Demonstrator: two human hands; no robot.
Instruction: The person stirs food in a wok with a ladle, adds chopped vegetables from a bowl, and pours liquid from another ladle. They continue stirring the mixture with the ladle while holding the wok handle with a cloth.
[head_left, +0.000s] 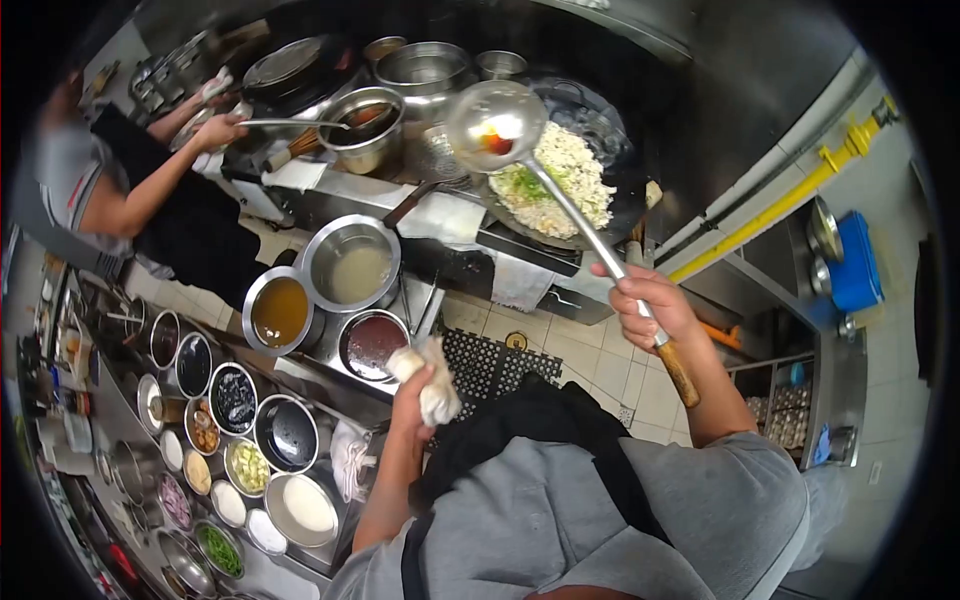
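Note:
My right hand (650,308) is wrapped round the handle of a long metal ladle (600,240), which ends in a wooden grip. The ladle's bowl, with a small red-orange patch of sauce in it, hangs above the left part of a large wok (625,170). In the wok lies a heap of fried rice (575,175) with chopped green bits on its left side. My left hand (410,398) grips a bunched white cloth (438,385), close to a pot of dark red liquid (372,340).
A pot of cloudy liquid (355,275) and a pot of amber liquid (280,312) stand left of the wok. Several ingredient bowls, one with chopped greens (218,548), fill the lower-left counter. A co-worker (130,190) holds a ladle over another pot (362,150). A yellow pipe (770,220) runs at right.

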